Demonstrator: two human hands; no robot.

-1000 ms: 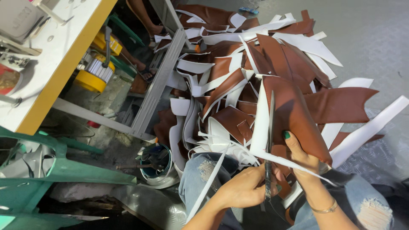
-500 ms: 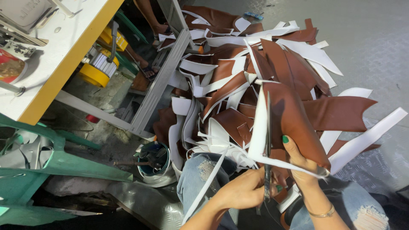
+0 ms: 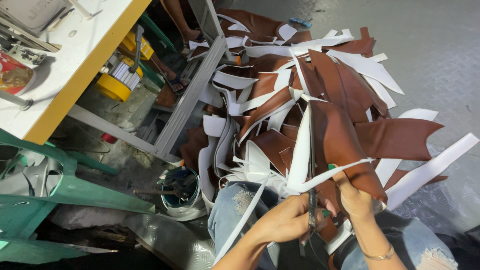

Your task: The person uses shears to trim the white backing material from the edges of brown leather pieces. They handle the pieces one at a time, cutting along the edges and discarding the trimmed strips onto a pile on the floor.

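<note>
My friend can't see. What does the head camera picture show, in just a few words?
Two bare hands work on a brown leather-like piece: the left hand grips scissors, and the right hand holds the piece. Ahead lies a heap of brown and white scraps on a grey floor.

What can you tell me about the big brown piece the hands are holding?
The brown piece looks like smooth leather, reddish-brown on its face and white on the back. It stands nearly upright, folded along its length, with a white edge on the left. A thin white strip crosses its lower part. The right hand grips its bottom; the left hand holds dark scissors against it. Behind it lies a pile of scraps.
</note>
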